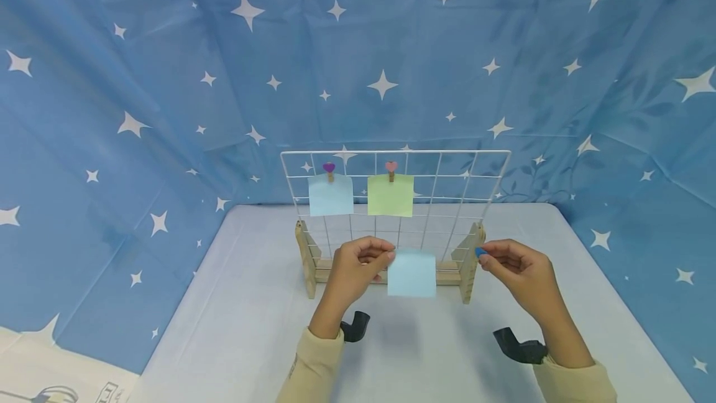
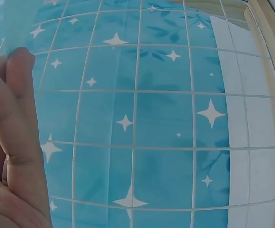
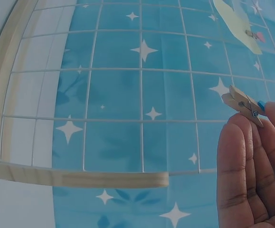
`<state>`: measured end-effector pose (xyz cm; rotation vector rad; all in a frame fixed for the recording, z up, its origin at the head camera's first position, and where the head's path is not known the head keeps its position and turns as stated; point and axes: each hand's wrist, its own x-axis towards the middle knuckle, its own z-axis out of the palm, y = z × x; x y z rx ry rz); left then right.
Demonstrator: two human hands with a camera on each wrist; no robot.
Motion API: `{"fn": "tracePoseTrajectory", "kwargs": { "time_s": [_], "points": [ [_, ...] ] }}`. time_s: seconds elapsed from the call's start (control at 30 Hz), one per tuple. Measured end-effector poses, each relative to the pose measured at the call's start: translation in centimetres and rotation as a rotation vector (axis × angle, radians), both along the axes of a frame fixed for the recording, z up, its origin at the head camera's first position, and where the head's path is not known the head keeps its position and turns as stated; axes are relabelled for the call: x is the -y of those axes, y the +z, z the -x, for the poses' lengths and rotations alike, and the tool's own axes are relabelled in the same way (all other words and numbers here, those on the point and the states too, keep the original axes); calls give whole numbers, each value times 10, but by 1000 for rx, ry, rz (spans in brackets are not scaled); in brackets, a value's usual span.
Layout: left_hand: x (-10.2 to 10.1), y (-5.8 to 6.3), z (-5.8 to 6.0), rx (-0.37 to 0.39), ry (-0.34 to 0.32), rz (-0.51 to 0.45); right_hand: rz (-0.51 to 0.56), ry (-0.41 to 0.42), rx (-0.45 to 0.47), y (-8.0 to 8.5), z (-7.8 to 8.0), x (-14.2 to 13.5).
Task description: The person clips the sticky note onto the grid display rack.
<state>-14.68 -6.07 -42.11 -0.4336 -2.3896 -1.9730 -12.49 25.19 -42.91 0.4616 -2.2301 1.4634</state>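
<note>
My left hand (image 1: 360,266) pinches a light blue paper square (image 1: 411,273) by its upper left corner, in front of the lower part of a white wire grid (image 1: 431,204). Between thumb and fingertips of my right hand (image 1: 517,269) is a small wooden clothespin (image 3: 244,105) with a blue decoration (image 1: 480,252), near the grid's right foot. Higher on the grid hang a blue paper (image 1: 331,195) under a purple heart clothespin (image 1: 329,170) and a green paper (image 1: 390,196) under a pink heart clothespin (image 1: 391,170). In the left wrist view, only an edge of the held paper (image 2: 21,23) shows.
Wooden feet (image 1: 306,260) and a crossbar hold the grid upright on a white table (image 1: 252,328). Behind it hangs a blue curtain (image 1: 313,48) with white stars. A printed cloth or bag (image 1: 56,372) lies at the lower left. Black mounts sit on both wrists.
</note>
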Motion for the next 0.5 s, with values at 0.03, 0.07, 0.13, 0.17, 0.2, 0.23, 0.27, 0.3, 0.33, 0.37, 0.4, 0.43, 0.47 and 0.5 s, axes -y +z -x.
{"fn": "tracePoseTrajectory", "kwargs": {
  "time_s": [0.03,0.07,0.13,0.17,0.2,0.23,0.27,0.3,0.33,0.37,0.4,0.43,0.47,0.5],
  "points": [
    [0,1,0,0,-1,0,-3,0,-4,0,0,0],
    [-1,1,1,-1,0,1,-5,1,-7,1,0,0],
    [-1,3,2,-5,4,6,-6,2,-14,2,1,1],
    [-1,4,2,-8,5,7,-9,2,-17,3,1,1],
    [-1,4,2,-11,6,8,-10,3,-20,3,1,1],
    [-1,5,3,-13,8,11,-11,4,-23,4,2,1],
    [-2,6,3,-16,10,14,-12,5,-25,4,2,1],
    [-2,6,3,-19,11,15,-13,5,-27,5,2,1],
    [-2,7,4,-24,12,14,-15,3,-29,6,2,1],
    [-2,8,4,-28,12,14,-15,2,-32,7,3,1],
    [-2,8,5,-33,12,13,-15,2,-33,8,3,2],
    [-2,9,6,-37,12,12,-15,2,-35,9,3,2],
    [-2,10,6,-42,10,11,-15,2,-37,10,3,3],
    [-2,11,7,-48,7,9,-16,1,-38,11,4,3]
  ]
}}
